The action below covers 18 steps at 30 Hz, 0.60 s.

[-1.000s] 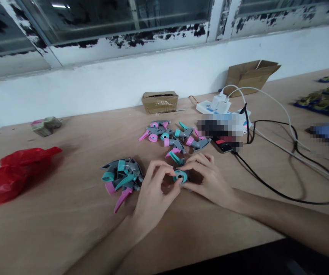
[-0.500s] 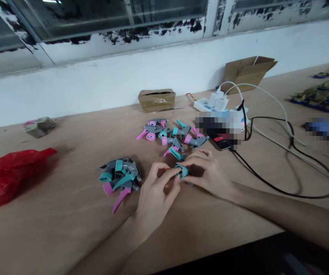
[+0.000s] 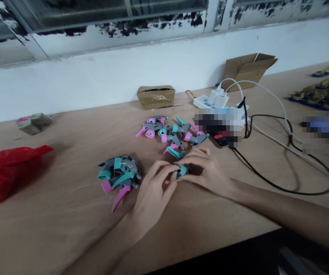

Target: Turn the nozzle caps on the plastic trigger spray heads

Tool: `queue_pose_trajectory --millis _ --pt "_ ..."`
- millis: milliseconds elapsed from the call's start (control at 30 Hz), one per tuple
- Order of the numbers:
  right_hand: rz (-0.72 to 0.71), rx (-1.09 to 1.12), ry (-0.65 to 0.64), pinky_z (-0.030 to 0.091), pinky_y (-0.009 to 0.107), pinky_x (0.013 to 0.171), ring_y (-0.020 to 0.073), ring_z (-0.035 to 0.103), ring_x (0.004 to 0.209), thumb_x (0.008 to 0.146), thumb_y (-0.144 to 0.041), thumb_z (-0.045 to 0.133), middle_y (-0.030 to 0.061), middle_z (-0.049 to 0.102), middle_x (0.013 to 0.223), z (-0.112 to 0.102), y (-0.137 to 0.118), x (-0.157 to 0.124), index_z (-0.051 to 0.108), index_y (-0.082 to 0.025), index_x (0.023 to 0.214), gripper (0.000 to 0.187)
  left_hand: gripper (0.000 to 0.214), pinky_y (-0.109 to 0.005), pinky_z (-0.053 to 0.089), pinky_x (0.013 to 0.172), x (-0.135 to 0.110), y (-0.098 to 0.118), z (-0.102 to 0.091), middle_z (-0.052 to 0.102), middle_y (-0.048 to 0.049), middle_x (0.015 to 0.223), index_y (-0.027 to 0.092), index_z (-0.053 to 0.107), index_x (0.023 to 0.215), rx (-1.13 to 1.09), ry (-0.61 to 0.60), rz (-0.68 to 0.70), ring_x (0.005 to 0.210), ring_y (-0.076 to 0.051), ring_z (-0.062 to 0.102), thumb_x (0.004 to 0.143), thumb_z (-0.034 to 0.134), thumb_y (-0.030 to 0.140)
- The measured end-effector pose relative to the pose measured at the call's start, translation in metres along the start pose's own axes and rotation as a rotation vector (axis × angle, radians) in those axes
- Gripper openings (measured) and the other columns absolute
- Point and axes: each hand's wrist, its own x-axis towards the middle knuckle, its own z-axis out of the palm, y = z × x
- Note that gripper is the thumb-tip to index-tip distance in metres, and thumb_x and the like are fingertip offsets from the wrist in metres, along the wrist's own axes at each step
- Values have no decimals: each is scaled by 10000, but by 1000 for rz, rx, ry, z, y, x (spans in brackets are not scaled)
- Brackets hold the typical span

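Between my two hands is a trigger spray head with a teal collar; most of its grey body is hidden by fingers. My right hand grips it from the right, thumb below and fingers above. From the left, my left hand pinches the near rim of the collar with thumb and fingertips. Left of my left hand lies a pile of grey spray heads with teal and pink collars and triggers. Beyond my hands, a second group of spray heads is spread over the table.
A small cardboard box and an open carton stand by the wall. White chargers sit in a power strip, with a phone and looping black cable at right. A red plastic bag lies at far left.
My left fingertips have shifted slightly left on the collar, so more of its opening shows. Both hands keep hold of the spray head. The camera view has moved a little.
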Motion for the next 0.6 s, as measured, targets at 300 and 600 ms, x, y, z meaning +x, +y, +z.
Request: queue_pose_trajectory --millis 300,600 --pt "17 -7 -31 306 350 865 154 572 883 733 -385 662 -13 663 883 0 2 -1 616 -240 937 254 129 -215 473 639 -1 -2 4 567 -22 959 203 589 927 -119 72 -32 782 -115 564 873 476 168" --pt "-3 3 1 312 360 868 155 578 864 719 -389 673 -7 665 871 0 4 -2 631 -241 948 276 181 -275 501 725 -2 -8 7 600 -33 956 195 616 967 -30 140 87 832 -143 589 855 492 126"
